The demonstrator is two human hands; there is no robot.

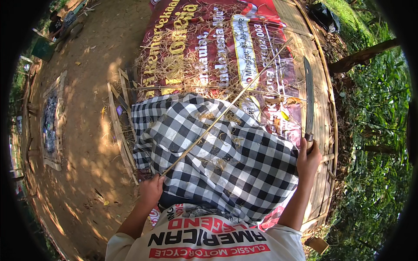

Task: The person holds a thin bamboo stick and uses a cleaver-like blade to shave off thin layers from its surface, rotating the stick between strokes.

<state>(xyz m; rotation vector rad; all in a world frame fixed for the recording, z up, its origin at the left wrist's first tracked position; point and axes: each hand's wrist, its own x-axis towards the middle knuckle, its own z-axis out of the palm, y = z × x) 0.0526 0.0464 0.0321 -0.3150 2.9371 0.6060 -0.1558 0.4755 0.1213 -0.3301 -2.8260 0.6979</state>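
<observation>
A long, thin bamboo strip (204, 134) slants up and to the right from my left hand (151, 190), whose fingers are closed around its near end. The strip crosses above a black-and-white checked cloth (257, 152) spread over my lap, with curled shavings on it. On the right, my right hand (309, 156) grips the wooden handle of a machete (310, 95). Its long dark blade points away from me, apart from the strip. Beyond the cloth lies a dark red printed banner (204, 48), strewn with thin pale shavings.
Split bamboo pieces (116, 130) lie on the dirt ground (93, 87) to the left. A bamboo platform (324, 117) edges the banner on the right, with green plants (379, 108) past it. Farther left is a framed patch of ash (51, 124); a black bag (324, 18) sits far right.
</observation>
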